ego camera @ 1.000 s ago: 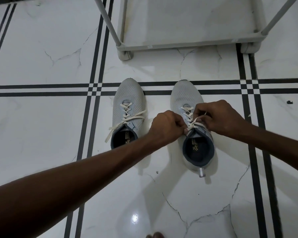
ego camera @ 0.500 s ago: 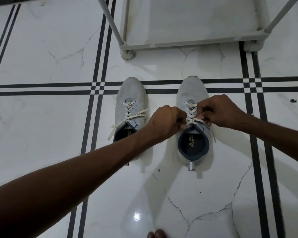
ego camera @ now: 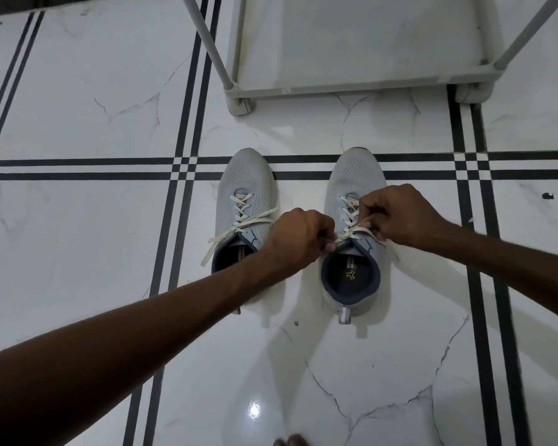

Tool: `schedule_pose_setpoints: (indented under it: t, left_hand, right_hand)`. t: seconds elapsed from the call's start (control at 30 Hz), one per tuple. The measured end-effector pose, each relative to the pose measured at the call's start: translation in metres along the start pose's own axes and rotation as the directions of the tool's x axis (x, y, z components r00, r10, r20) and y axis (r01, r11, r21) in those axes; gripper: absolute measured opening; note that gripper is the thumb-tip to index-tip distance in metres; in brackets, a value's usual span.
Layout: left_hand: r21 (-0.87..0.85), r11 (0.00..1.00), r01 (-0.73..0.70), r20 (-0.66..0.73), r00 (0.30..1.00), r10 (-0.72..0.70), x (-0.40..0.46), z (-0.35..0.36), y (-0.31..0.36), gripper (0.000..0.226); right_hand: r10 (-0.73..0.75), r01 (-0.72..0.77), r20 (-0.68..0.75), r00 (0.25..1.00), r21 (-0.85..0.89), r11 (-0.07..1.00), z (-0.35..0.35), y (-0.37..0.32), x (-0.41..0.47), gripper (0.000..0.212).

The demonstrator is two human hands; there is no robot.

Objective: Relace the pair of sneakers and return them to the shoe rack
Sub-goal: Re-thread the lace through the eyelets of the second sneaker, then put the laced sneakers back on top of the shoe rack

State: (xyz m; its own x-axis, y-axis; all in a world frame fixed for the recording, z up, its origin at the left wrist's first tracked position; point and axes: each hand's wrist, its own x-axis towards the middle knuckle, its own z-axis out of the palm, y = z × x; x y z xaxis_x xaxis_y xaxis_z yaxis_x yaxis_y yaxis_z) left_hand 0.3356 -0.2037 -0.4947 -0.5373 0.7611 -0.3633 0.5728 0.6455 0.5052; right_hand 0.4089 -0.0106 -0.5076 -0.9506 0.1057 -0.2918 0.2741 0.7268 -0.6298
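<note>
Two light grey sneakers stand side by side on the floor, toes pointing away from me. The left sneaker (ego camera: 245,188) has its white lace threaded, with loose ends trailing to the left. On the right sneaker (ego camera: 351,178), the white lace (ego camera: 348,217) is crossed up to the top eyelets. My left hand (ego camera: 298,236) pinches one lace end at the left of the tongue. My right hand (ego camera: 403,214) pinches the other end at the right. Both fists sit just above the shoe's opening.
A grey shoe rack (ego camera: 351,82) stands just beyond the sneakers, its bottom shelf and slanted poles in view. The floor is white marble tile with black stripe lines (ego camera: 181,169). My toes (ego camera: 290,441) show at the bottom edge.
Both hands stay on the right sneaker's lace ends and have pulled slightly apart. The view has shifted a little, so the shoes sit higher in frame than a second ago.
</note>
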Motion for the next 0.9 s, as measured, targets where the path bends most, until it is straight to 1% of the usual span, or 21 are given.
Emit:
schedule_pose_setpoints:
  t: [0.03,0.07,0.1,0.13,0.17,0.2,0.23,0.27,0.3,0.33,0.37,0.4,0.43,0.47,0.5,0.53,0.6,0.67,0.77,0.83,0.9]
  left_hand:
    - [0.000,1.000,0.013,0.009,1.000,-0.013,0.000,-0.006,0.000,0.013]
    - [0.014,0.999,0.031,-0.001,1.000,-0.031,0.001,-0.013,-0.001,0.017]
    - [0.017,0.998,0.061,-0.029,0.998,-0.060,0.000,-0.022,-0.003,0.023]
    - [-0.001,0.995,0.103,-0.078,0.992,-0.103,-0.002,-0.032,-0.008,0.027]
    - [-0.024,0.988,0.154,-0.138,0.978,-0.156,-0.004,-0.043,-0.015,0.029]
    - [-0.036,0.977,0.211,-0.186,0.959,-0.215,-0.008,-0.055,-0.025,0.031]
    - [-0.024,0.963,0.268,-0.199,0.943,-0.268,-0.013,-0.066,-0.038,0.036]
    - [0.007,0.945,0.328,-0.166,0.932,-0.322,-0.019,-0.075,-0.053,0.048]
    - [0.044,0.919,0.391,-0.090,0.918,-0.386,-0.026,-0.080,-0.069,0.063]
    - [0.072,0.883,0.464,0.018,0.884,-0.466,-0.034,-0.083,-0.085,0.079]
    - [0.072,0.834,0.547,0.140,0.822,-0.552,-0.042,-0.082,-0.098,0.094]
    - [0.041,0.781,0.623,0.251,0.750,-0.612,-0.050,-0.079,-0.108,0.102]
    - [-0.024,0.737,0.675,0.331,0.701,-0.631,-0.056,-0.072,-0.115,0.102]
    - [-0.105,0.708,0.698,0.363,0.690,-0.626,-0.061,-0.063,-0.121,0.092]
    - [-0.157,0.710,0.687,0.339,0.713,-0.614,-0.065,-0.054,-0.125,0.078]
    - [-0.174,0.729,0.662,0.274,0.744,-0.609,-0.068,-0.045,-0.126,0.064]
    - [-0.160,0.767,0.622,0.121,0.783,-0.610,-0.070,-0.031,-0.123,0.046]
    - [-0.174,0.787,0.592,0.045,0.803,-0.594,-0.070,-0.024,-0.115,0.040]
    - [-0.246,0.796,0.553,0.031,0.825,-0.564,-0.067,-0.019,-0.102,0.038]
    - [-0.298,0.794,0.529,0.019,0.835,-0.549,-0.066,-0.016,-0.098,0.036]
    - [-0.315,0.794,0.520,0.001,0.837,-0.548,-0.065,-0.013,-0.096,0.032]
  right_hand:
    - [0.004,-0.004,-0.009,1.000,0.001,1.000,-0.001,-0.004,-0.003,0.008]
    - [0.008,-0.008,-0.035,0.999,0.004,1.000,-0.002,-0.005,-0.006,0.012]
    - [0.009,-0.009,-0.088,0.996,0.003,1.000,-0.002,-0.005,-0.011,0.025]
    - [-0.010,0.010,-0.175,0.984,0.001,1.000,-0.002,-0.006,-0.018,0.034]
    - [-0.043,0.040,-0.285,0.958,-0.016,0.999,-0.002,-0.007,-0.027,0.036]
    - [-0.076,0.066,-0.381,0.921,-0.039,0.997,-0.002,-0.008,-0.036,0.031]
    - [-0.076,0.054,-0.424,0.903,-0.063,0.997,-0.001,-0.008,-0.046,0.022]
    - [-0.023,-0.004,-0.407,0.913,-0.065,0.998,0.001,-0.005,-0.054,0.023]
    - [0.080,-0.107,-0.338,0.938,-0.063,0.992,0.004,-0.004,-0.060,0.036]
    - [0.197,-0.218,-0.230,0.953,-0.070,0.973,0.010,-0.003,-0.065,0.048]
    - [0.291,-0.303,-0.117,0.950,-0.097,0.948,0.018,-0.001,-0.069,0.054]
    - [0.356,-0.356,-0.022,0.934,-0.105,0.929,0.025,0.001,-0.070,0.059]
    - [0.401,-0.396,0.053,0.915,-0.086,0.914,0.029,0.001,-0.068,0.064]
    - [0.429,-0.429,0.110,0.897,-0.021,0.903,0.032,-0.001,-0.064,0.065]
    - [0.444,-0.456,0.145,0.884,0.068,0.887,0.034,-0.003,-0.059,0.064]
    - [0.456,-0.478,0.159,0.876,0.155,0.865,0.036,-0.005,-0.054,0.062]
    - [0.472,-0.491,0.134,0.871,0.235,0.839,0.040,-0.010,-0.044,0.058]
    - [0.467,-0.474,0.084,0.880,0.210,0.855,0.043,-0.015,-0.035,0.056]
    - [0.448,-0.450,0.053,0.892,0.173,0.876,0.048,-0.022,-0.024,0.053]
    - [0.433,-0.435,0.052,0.900,0.159,0.886,0.052,-0.025,-0.017,0.047]
    - [0.424,-0.427,0.051,0.904,0.154,0.891,0.054,-0.027,-0.014,0.039]
